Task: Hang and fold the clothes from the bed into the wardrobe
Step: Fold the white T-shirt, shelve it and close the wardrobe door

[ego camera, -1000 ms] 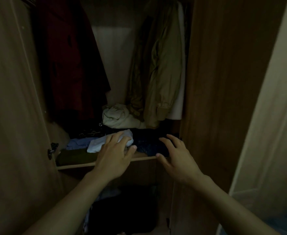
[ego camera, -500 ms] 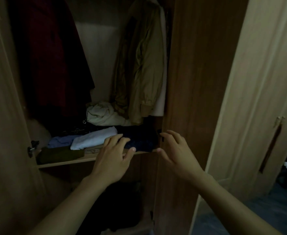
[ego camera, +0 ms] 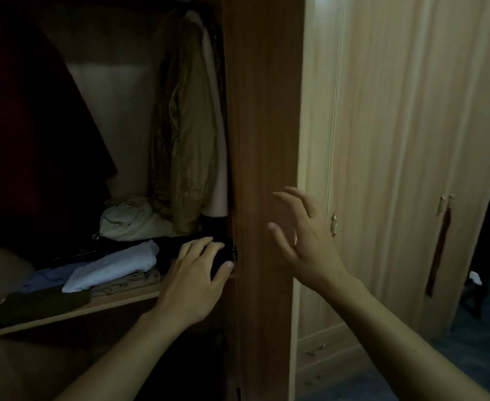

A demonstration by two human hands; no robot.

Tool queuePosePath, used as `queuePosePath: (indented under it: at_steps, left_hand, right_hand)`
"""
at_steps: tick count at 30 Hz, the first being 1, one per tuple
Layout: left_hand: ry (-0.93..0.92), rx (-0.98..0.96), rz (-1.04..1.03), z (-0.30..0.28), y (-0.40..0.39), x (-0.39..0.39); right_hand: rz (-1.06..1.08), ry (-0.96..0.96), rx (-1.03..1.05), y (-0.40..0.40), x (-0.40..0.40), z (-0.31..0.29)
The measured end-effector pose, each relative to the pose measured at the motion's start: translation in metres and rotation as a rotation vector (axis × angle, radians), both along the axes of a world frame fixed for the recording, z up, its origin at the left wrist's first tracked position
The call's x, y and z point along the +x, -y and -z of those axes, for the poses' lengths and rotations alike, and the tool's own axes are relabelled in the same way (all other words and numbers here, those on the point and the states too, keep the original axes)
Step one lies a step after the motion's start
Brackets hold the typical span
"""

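My left hand (ego camera: pixel 193 280) rests fingers on the dark folded garment (ego camera: pixel 191 250); my right hand (ego camera: pixel 304 238), beside the brown wooden wardrobe panel (ego camera: pixel 262 140), spreads fingers wide, holding nothing.

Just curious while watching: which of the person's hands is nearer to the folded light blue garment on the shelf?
Left. The left hand rests on dark clothing just right of the light blue garment; the right hand hangs open farther right, before the wardrobe's side panel.

The left hand (ego camera: pixel 193 280) covers part of the dark garment (ego camera: pixel 180 250), perhaps folded; the red coat (ego camera: pixel 29 134) is cut off.
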State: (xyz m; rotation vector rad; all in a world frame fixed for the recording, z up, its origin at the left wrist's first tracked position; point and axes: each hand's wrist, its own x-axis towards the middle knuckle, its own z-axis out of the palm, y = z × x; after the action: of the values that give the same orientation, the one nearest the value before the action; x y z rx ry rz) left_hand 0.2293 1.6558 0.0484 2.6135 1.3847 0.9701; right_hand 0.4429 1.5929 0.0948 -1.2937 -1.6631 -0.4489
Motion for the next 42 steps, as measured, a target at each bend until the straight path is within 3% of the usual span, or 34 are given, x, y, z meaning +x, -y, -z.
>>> queuePosePath:
  at_steps: [5,10,15,20,31,42]
  left_hand:
    - [0.014,0.05,0.0,-0.006,-0.006,0.017]
    - [-0.011,0.087,-0.013,-0.014,-0.011,0.02]
    - [-0.005,0.091,-0.043,-0.011,-0.018,0.014]
    - [0.001,0.071,-0.055,-0.006,-0.013,0.01]
    - [0.05,0.027,-0.045,0.002,-0.023,-0.02]
    - [0.181,-0.018,0.088,0.014,-0.06,-0.082]
  right_hand:
    - [0.071,-0.087,-0.025,-0.018,0.029,-0.01]
    - [-0.068,-0.201,-0.161,-0.037,0.033,-0.007]
    - [-0.023,-0.199,-0.097,-0.043,0.029,-0.004]
    - [-0.143,-0.283,-0.039,-0.048,0.018,-0.001]
    - [-0.393,-0.229,-0.065,-0.069,-0.031,0.003]
    - [-0.27,-0.091,-0.07,-0.102,-0.101,0.0]
